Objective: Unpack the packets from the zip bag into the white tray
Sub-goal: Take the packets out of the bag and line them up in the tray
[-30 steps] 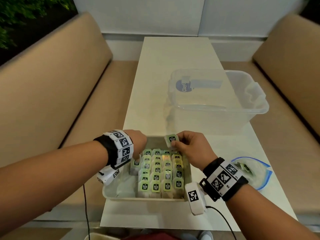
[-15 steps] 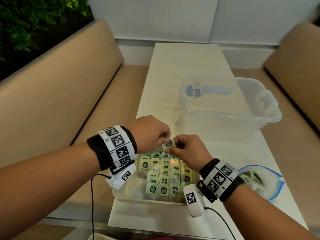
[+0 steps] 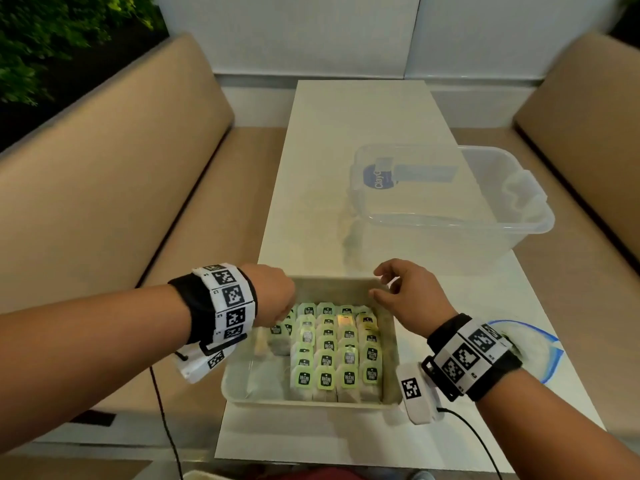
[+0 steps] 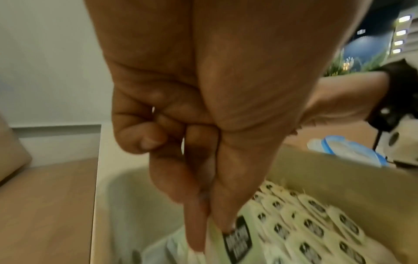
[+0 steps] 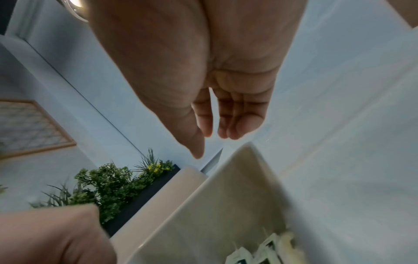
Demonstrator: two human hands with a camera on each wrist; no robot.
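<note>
The white tray (image 3: 239, 389) sits at the table's near edge, holding rows of several green-tagged tea packets (image 3: 337, 344). My left hand (image 3: 273, 299) reaches into the tray's left side; in the left wrist view its thumb and forefinger pinch one packet (image 4: 235, 241) by its tag, low over the tray (image 4: 126, 196). My right hand (image 3: 405, 292) hovers over the tray's far right corner with relaxed fingers (image 5: 228, 123) and holds nothing. The blue-edged zip bag (image 3: 533, 344) lies on the table to the right, partly hidden behind my right wrist.
A clear plastic tub (image 3: 450, 195) stands on the table beyond the tray, to the right. Tan benches (image 3: 104, 209) flank the narrow white table (image 3: 346, 133). A cable (image 3: 474, 441) runs from my right wrist camera across the table's near edge.
The packet passed from my right hand to my left hand. The left hand then carried it down into the tray's left side, and the right hand let go and spread above the far rim.
</note>
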